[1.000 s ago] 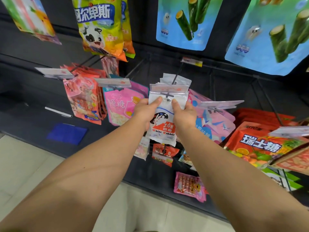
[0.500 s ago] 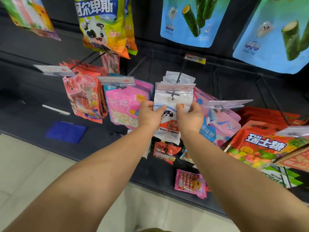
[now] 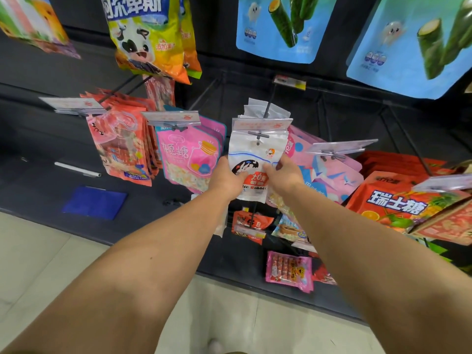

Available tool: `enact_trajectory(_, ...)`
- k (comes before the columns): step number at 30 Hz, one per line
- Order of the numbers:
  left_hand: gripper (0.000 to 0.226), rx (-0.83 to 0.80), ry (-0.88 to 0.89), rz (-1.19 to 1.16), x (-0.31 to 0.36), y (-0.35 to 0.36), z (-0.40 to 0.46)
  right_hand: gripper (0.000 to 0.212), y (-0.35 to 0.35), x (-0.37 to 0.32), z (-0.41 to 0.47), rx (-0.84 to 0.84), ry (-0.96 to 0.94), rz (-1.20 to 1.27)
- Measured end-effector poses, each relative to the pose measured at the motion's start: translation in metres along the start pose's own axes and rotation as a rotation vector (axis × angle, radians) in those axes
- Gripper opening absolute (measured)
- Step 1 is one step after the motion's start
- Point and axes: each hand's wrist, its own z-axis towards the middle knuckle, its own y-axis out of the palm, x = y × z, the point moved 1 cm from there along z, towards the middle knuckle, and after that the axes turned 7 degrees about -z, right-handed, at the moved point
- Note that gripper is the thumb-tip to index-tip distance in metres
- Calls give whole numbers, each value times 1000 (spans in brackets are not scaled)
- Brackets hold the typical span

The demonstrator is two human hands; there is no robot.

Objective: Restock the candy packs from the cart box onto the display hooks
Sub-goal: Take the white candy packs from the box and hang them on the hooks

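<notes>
While the left hand (image 3: pixel 224 180) and right hand (image 3: pixel 283 172) are pinching the white candy pack (image 3: pixel 255 159) by its sides just under the hook (image 3: pixel 258 134), they are best keeping it flat and its hole level with the tip

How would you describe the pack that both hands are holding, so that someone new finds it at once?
Look at the dark display wall, in the row of hooks below the two big blue pouches. The white candy pack hangs on the middle hook, with the left hand and right hand on its lower half. Its neighbours are pink; this one is white with a black rabbit and red label.
</notes>
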Motion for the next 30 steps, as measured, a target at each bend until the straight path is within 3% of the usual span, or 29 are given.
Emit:
enact_trajectory(7,41,40,16,35,-14,1,-6,60,8,24,-12,-61,22,-148)
enact_trajectory(9,44,167,93,56,-15,-1,-16,59,6,27,-15,7,30,-92)
enact_trajectory(11,35,256,259,166,-16,-3,-27,43,1,31,-20,123,65,-14)
enact_trajectory(13,32,126,380,303,-19,1,-35,30,-8,39,-26,265,115,54)
enact_trajectory(15,47,-52,397,407,-23,7,-37,27,-18,49,-29,375,157,72)
enact_trajectory(18,59,-96,376,470,-26,7,-36,30,-31,56,-32,445,161,82)
enact_trajectory(22,63,-116,355,507,-22,3,-34,41,-39,61,-32,404,126,70)
enact_trajectory(26,70,-164,297,556,-16,1,-37,64,-37,63,-39,243,138,47)
enact_trajectory(30,76,-226,254,641,-10,-3,-48,70,-40,62,-52,150,130,-40)
